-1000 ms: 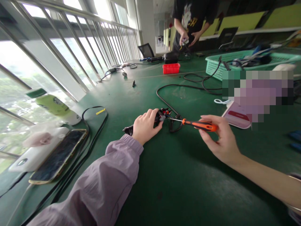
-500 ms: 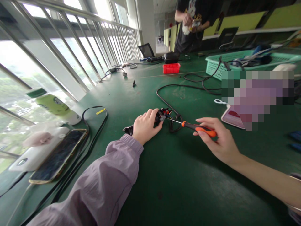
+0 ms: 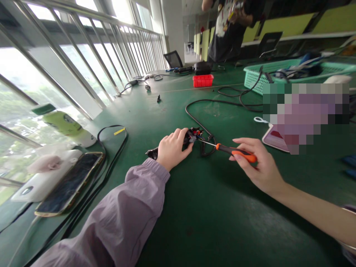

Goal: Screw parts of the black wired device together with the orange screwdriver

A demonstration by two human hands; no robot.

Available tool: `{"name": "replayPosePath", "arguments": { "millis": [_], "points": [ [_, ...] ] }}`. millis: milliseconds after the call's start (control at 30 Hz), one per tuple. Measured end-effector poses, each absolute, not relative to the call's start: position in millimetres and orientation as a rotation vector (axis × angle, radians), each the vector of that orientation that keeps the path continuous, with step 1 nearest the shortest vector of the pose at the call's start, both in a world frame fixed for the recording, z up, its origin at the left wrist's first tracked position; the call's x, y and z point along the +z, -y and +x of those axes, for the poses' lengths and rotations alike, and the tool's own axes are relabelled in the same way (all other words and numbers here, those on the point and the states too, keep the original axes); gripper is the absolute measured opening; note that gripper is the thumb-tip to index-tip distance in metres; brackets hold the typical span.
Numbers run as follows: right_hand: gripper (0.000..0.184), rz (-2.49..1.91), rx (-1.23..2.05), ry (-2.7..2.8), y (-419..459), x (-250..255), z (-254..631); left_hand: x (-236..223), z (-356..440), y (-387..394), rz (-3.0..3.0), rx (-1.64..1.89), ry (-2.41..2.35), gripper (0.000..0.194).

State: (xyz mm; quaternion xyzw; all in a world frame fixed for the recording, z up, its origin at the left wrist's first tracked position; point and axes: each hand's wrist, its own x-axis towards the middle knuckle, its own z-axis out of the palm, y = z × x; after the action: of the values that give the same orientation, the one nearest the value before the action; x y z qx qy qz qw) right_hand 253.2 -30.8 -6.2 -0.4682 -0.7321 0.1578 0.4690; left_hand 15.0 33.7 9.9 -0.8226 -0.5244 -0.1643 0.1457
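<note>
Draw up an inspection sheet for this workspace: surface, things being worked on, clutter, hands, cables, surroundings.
Surface: green tabletop, lightly scuffed.
Things being worked on: black device with exposed wires; orange-and-black screwdriver, its tip at the wired end, contact too small to confirm.
Clutter: dark-screened phone, green-capped bottle, red basket, green basket holding mixed items; a pixelated patch hides part of the right side.
Hands: left hand grips the device; right hand holds the screwdriver's handle.
Cables: black cable looped beside the phone; another cable curves behind the device.
Surroundings: metal railing at left; another person beyond the table, held item unclear.
</note>
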Motion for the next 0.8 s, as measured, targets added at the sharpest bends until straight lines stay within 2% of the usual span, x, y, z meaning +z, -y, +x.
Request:
{"name": "replayPosePath", "arguments": {
  "millis": [133, 300, 467, 667, 800],
  "points": [
    [0.034, -1.094, 0.197, 1.737, 29.9, -7.7, 253.8, 10.0, 14.9, -33.7, -2.370, -0.471, 1.509, 0.044],
    [0.025, -1.165, 0.442, 1.832, 31.3, -4.9, 253.1, 10.1, 15.3, -33.5, -2.370, -0.469, 1.515, 0.044],
    [0.032, -1.113, 0.143, 1.740, 29.6, -4.6, 252.4, 9.8, 15.4, -33.6, -2.367, -0.468, 1.523, 0.044],
    [0.023, -1.164, 0.361, 1.867, 31.3, -3.7, 252.1, 9.3, 14.7, -34.1, -2.374, -0.476, 1.504, 0.044],
    [0.033, -1.093, 0.128, 1.790, 30.5, -4.2, 252.9, 9.7, 14.7, -34.1, -2.376, -0.460, 1.515, 0.044]
  ]
}}
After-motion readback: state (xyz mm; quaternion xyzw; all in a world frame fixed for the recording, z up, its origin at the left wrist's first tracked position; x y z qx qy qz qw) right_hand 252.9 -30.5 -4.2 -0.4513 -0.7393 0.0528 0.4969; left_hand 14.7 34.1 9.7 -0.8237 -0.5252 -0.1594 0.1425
